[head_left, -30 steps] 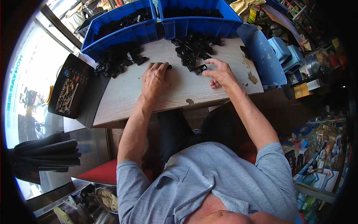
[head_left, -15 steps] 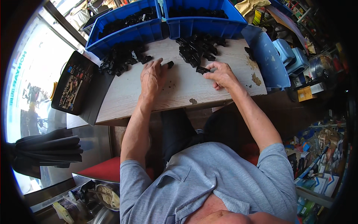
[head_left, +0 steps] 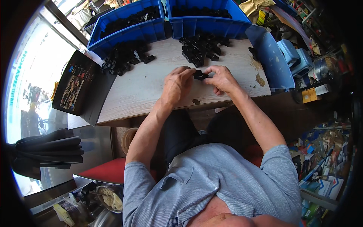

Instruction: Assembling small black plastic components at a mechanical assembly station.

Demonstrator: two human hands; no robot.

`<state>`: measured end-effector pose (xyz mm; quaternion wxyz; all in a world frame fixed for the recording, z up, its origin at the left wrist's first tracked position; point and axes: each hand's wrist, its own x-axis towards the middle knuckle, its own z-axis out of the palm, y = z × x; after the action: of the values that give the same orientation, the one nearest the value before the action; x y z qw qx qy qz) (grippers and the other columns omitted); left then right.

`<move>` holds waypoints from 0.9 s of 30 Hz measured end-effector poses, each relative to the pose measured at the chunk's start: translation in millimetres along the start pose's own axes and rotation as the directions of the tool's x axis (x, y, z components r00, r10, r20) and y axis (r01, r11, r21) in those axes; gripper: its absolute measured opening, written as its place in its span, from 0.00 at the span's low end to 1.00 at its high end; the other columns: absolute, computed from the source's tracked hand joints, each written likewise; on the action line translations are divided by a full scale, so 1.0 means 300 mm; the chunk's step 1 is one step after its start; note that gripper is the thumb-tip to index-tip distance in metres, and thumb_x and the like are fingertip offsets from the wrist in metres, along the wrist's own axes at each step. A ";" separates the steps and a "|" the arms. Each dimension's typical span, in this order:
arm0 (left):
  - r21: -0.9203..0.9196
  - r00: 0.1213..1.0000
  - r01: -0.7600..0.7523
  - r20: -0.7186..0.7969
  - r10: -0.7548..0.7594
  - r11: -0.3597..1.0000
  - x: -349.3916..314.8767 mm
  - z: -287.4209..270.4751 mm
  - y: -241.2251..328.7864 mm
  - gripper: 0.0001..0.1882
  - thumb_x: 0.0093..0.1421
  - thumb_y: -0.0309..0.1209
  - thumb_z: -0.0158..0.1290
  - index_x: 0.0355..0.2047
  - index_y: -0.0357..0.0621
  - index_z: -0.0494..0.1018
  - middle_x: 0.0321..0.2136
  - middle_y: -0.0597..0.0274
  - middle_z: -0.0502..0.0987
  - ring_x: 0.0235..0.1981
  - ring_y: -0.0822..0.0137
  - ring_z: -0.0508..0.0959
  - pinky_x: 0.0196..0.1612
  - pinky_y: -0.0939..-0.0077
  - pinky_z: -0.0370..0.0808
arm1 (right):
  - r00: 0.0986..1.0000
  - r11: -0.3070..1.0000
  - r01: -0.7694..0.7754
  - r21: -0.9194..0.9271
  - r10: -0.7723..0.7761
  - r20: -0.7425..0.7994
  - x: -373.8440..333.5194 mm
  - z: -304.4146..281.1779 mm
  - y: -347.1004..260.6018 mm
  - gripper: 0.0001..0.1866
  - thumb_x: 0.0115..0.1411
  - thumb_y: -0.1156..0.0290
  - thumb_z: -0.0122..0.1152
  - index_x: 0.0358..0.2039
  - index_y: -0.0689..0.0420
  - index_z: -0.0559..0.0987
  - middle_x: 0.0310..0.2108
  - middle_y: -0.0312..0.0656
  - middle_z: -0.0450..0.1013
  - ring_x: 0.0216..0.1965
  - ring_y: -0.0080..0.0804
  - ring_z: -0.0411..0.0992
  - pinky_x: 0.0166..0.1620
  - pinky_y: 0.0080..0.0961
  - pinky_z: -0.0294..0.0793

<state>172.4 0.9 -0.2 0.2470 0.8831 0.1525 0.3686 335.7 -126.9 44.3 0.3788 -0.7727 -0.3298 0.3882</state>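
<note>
Between my two hands, above the front half of the table, is a small black plastic part (head_left: 200, 75). My right hand (head_left: 224, 81) pinches its right end between thumb and forefinger. The fingers of my left hand (head_left: 177, 83) close on its left end; a smaller black piece held there earlier cannot be made out separately. Just beyond the hands lies a heap of similar black parts (head_left: 194, 53). A second heap of black parts (head_left: 124, 56) spreads on the table's far left.
Two blue bins (head_left: 132, 29) of black parts stand at the back of the pale, chipped table (head_left: 151, 89). On the left, a tablet (head_left: 73, 85) leans in a dark case. A lighter blue bin (head_left: 274, 62) borders the right edge, with blue stools (head_left: 300, 60) past it.
My left hand has moved right, carrying a small black piece to the part in my right hand. The right hand has shifted slightly left, and the hands now meet at the part.
</note>
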 end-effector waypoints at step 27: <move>0.213 0.988 -0.019 -0.145 0.051 0.977 0.016 -0.015 -0.021 0.18 0.56 0.25 0.57 0.49 0.42 0.77 0.48 0.54 0.79 0.49 0.50 0.76 0.55 0.61 0.74 | 0.999 0.999 0.029 0.030 -0.028 -0.024 -0.002 -0.004 0.023 0.16 0.54 0.71 0.68 0.44 0.58 0.80 0.16 0.34 0.71 0.13 0.21 0.70 0.16 0.21 0.71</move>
<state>171.9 9.6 1.8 0.1332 0.8767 0.1930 0.4199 338.0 -131.3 39.3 0.3998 -0.7667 -0.3304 0.3784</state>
